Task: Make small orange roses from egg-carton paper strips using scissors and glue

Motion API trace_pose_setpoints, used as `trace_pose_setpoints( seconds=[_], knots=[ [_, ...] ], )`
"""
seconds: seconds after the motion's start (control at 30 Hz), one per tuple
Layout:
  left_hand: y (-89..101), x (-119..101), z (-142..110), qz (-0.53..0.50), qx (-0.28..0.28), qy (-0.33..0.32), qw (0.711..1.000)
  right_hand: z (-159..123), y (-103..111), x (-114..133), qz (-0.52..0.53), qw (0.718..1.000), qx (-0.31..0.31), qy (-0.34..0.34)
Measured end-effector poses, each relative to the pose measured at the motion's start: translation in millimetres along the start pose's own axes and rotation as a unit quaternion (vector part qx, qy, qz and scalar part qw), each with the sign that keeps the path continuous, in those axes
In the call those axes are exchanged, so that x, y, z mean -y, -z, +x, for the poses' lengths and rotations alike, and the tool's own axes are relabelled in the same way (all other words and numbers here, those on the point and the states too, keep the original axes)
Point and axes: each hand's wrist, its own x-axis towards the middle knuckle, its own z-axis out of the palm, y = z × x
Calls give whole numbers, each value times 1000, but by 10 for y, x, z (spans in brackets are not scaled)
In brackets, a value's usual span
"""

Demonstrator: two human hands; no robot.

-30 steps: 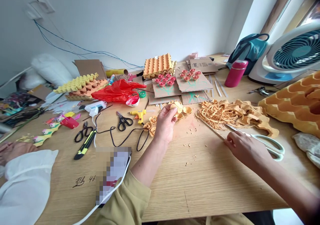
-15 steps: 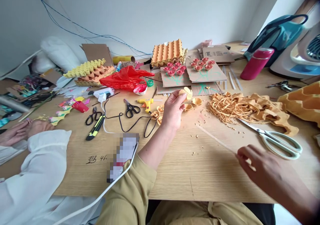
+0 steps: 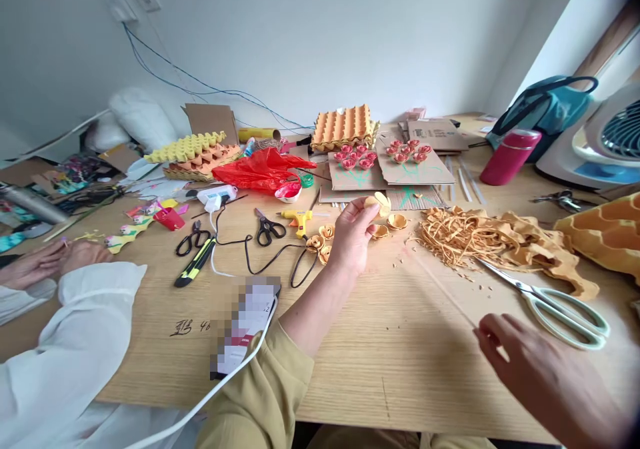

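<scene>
My left hand (image 3: 353, 232) is raised over the table, its thumb and fingers pinching a pale yellow paper-pulp flower (image 3: 379, 204). Two orange cup-shaped flowers (image 3: 397, 222) lie just beyond it, and several rolled ones (image 3: 315, 243) sit left of the wrist. Low at the right, my right hand (image 3: 520, 352) is closed on one end of a long translucent glue stick (image 3: 443, 288), which slants away to the left and is blurred. White-handled scissors (image 3: 567, 316) lie beside that hand, below a heap of orange pulp strips (image 3: 450, 232).
A yellow glue gun (image 3: 299, 220), black scissors (image 3: 270, 228), a cutter (image 3: 196, 262) and a phone (image 3: 247, 329) lie left of my arm. Cardboard with red flowers (image 3: 356, 157) and a pink bottle (image 3: 511, 157) stand behind. A co-worker's hands (image 3: 83, 256) are at far left.
The view has tilted upward, so everything sits lower. Fewer small scraps show on the table between my hands. Both hands keep their grip.
</scene>
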Motion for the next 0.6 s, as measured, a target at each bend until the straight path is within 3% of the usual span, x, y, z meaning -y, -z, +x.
trace_pose_setpoints(
  seconds=[0.13, 0.27, 0.4, 0.6],
  knots=[
    [3, 2, 8, 4, -1, -1, 1000, -38, -97, 316, 15, 997, 40, 67],
    [-4, -16, 0, -3, -2, -2, 1000, 135, -206, 187, -45, 993, 108, -28],
    [-5, -23, -2, 3, 3, -8, 1000, 339, -162, 15, -24, 985, 130, -109],
    [-9, -20, -3, 2, 4, -9, 1000, 699, -38, 281, -4, 978, 171, -116]
  ],
)
